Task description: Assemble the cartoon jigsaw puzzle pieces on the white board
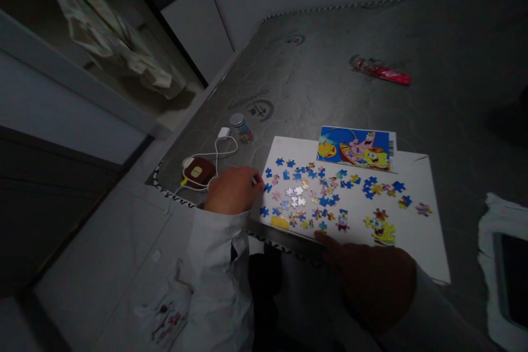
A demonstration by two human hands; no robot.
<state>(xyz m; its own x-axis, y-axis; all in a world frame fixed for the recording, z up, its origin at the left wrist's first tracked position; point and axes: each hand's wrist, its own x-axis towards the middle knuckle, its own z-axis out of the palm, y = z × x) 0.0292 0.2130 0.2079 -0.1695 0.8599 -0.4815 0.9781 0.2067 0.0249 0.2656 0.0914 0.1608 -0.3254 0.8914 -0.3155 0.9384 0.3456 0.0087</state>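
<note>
My left hand (234, 190) is at the left edge of a white board (406, 176), its thumb and fingers pinched together at a blue puzzle piece (268, 188). How firmly they grip it is hard to see. In shadow, my right hand (367, 278) lies at the board's front edge, one finger stretched out along it and the other fingers mostly hidden. Loose puzzle pieces (299, 191) cover the board's left half. Joined pieces form a yellow cartoon figure (380, 229) on the right, near a blue joined cluster (372, 188). A picture card (357, 147) overlaps the board's back edge.
Left of the board stand a small jar (242, 128) with a silver lid and a brown case (199, 171) with a white cable (217, 151) around it. A red packet (383, 72) lies farther back. At right, a dark device (513, 275) rests on white cloth (489, 253).
</note>
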